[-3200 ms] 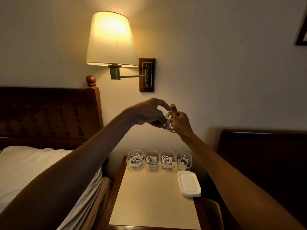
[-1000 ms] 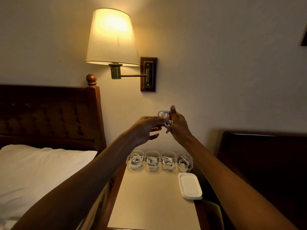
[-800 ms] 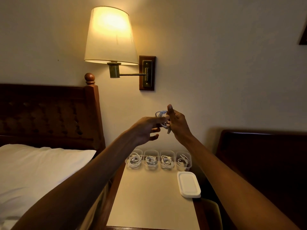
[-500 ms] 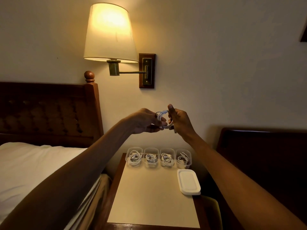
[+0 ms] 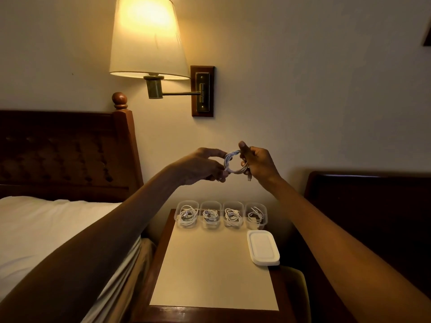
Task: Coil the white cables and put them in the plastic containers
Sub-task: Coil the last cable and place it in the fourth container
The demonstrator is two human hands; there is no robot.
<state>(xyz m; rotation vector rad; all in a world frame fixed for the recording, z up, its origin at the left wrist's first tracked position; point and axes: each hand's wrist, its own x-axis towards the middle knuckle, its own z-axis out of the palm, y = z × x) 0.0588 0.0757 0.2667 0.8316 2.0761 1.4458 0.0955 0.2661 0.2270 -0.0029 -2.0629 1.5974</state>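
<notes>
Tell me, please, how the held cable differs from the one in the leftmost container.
The held cable is up between the left hand and right hand; the boxed cable lies in its container. The held cable forms a tidy ring; the boxed cable sprawls in looser loops. Both are white and coiled.

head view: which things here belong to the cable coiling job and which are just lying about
Job: white cable coil, held by left hand and right hand; four plastic containers with coiled cables; white lids.
Lying about: wall lamp, bed, headboard.
</notes>
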